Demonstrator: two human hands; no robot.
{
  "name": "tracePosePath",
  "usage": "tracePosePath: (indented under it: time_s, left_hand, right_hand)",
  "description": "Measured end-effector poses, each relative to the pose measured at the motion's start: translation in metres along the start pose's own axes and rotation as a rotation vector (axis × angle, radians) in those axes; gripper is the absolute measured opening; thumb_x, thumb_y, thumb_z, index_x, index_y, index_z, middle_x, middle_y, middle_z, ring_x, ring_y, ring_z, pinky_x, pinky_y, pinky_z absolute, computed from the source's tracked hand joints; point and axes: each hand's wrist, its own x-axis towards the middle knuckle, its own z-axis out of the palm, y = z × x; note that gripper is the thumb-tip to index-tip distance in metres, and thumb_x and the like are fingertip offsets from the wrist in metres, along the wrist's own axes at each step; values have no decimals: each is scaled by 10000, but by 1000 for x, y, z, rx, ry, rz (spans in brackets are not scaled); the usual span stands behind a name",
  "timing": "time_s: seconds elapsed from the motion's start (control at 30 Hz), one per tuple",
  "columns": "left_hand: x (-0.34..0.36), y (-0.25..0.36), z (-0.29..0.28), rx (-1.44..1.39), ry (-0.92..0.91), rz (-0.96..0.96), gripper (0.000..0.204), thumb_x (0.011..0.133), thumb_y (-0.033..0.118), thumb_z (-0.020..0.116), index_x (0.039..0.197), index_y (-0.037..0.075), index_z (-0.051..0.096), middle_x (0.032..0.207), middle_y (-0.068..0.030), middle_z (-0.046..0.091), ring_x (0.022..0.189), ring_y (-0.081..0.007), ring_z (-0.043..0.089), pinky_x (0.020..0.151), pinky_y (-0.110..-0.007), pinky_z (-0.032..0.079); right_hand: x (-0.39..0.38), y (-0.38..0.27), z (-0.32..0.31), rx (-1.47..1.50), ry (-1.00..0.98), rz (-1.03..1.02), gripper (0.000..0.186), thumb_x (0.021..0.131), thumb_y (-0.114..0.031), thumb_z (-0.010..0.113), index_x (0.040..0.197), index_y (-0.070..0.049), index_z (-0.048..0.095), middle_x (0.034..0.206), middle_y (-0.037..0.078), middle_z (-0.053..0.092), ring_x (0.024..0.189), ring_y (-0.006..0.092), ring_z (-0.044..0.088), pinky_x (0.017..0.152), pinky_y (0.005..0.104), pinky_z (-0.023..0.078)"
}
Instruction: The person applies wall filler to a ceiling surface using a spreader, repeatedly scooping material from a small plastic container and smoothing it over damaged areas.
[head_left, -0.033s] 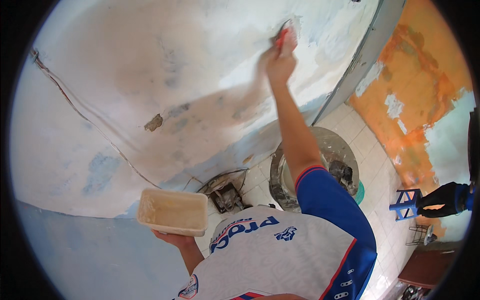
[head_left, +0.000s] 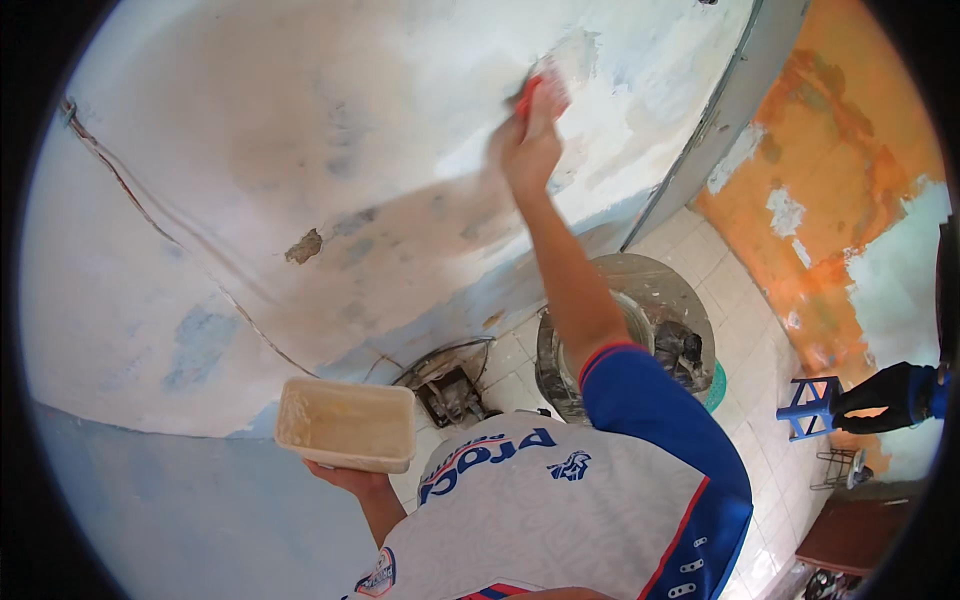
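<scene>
My right hand [head_left: 530,155] is stretched out to the patchy white wall [head_left: 420,80] and closed round a red-handled putty knife [head_left: 532,92]. Motion blurs the tool, and its blade is hard to make out against the wall. A grey smeared patch [head_left: 578,50] lies just beyond it. Low on the left, my left hand [head_left: 345,478] supports a cream rectangular plastic tub [head_left: 345,462] from underneath. The tub's inside is coated with pale residue. Most of the left fingers are hidden beneath it.
A cable [head_left: 215,275] runs down the wall past a chipped hole [head_left: 304,246]. Below my right arm stands a round, stained table [head_left: 640,275] with a dark bundle [head_left: 678,345]. A blue stool [head_left: 808,408] is at the right, by a peeling orange wall [head_left: 800,180].
My right hand and the putty knife have moved left and slightly down along the wall. The left hand and tub stay in place.
</scene>
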Motion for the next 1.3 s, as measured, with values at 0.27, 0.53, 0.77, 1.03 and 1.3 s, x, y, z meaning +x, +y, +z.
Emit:
tracePosePath:
  time_s: [0.27,0.53,0.77,1.03,1.3]
  left_hand:
    - [9,-3,-23,23,-68,29,750,1026,696,393,1583,197,441,1591,-59,493,1408,-322,527,1154,-526,474]
    - [4,-8,-4,54,-18,42,752,1027,702,383,1576,193,450,1587,-53,497,1418,-318,517,1158,-521,470]
    - [2,-11,21,-56,93,93,570,1084,512,388,1445,101,550,1400,-113,635,1233,-341,652,1037,-513,569]
    - [7,-23,-6,-47,36,66,693,1056,638,376,1561,171,455,1554,-74,518,1387,-326,541,1138,-521,490]
    - [15,-23,-5,-107,23,113,650,1063,575,376,1528,133,479,1504,-88,555,1350,-323,573,1113,-515,517]
  right_hand:
    - [-8,-14,-52,155,-27,110,417,1013,44,546,1422,40,626,1287,217,735,1149,326,737,961,401,574]
    - [-16,-3,-7,4,-87,-139,543,927,64,575,1468,20,573,1377,256,667,1271,411,655,1086,427,522]
    - [-75,-17,-55,220,-225,-79,508,939,107,547,1443,54,582,1395,255,657,1320,398,627,1132,449,491]
    - [22,21,-2,8,-70,-80,519,985,-4,578,1501,22,531,1410,244,654,1273,397,658,1086,432,518]
    - [-85,-31,-56,240,-175,-87,528,926,129,535,1446,51,585,1434,233,641,1331,403,622,1143,455,497]
